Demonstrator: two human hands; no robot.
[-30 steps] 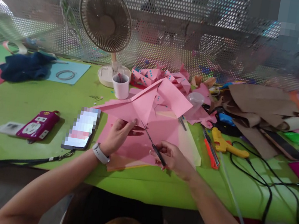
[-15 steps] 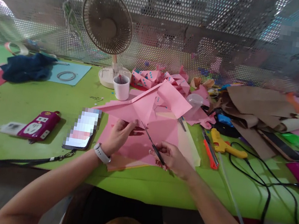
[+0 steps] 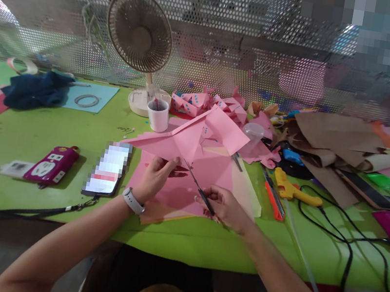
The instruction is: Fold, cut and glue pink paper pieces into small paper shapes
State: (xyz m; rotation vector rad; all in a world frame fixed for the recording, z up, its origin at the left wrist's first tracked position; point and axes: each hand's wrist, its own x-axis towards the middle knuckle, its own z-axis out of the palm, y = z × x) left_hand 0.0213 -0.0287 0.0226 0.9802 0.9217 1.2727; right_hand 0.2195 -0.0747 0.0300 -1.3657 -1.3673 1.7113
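a person's left hand [image 3: 155, 175] pinches the edge of a folded pink paper [image 3: 184, 144], lifted above more pink sheets on the green table [image 3: 34, 130]. the right hand [image 3: 225, 207], just beside it, has its grip closed around small scissors [image 3: 199, 190], blades touching the paper. a phone [image 3: 108, 169] lies left of the left hand; a yellow glue gun [image 3: 294, 189] lies right of the right hand.

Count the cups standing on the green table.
2: a white cup by the fan's base, and a clear plastic cup behind the pink paper. Clutter may hide others.
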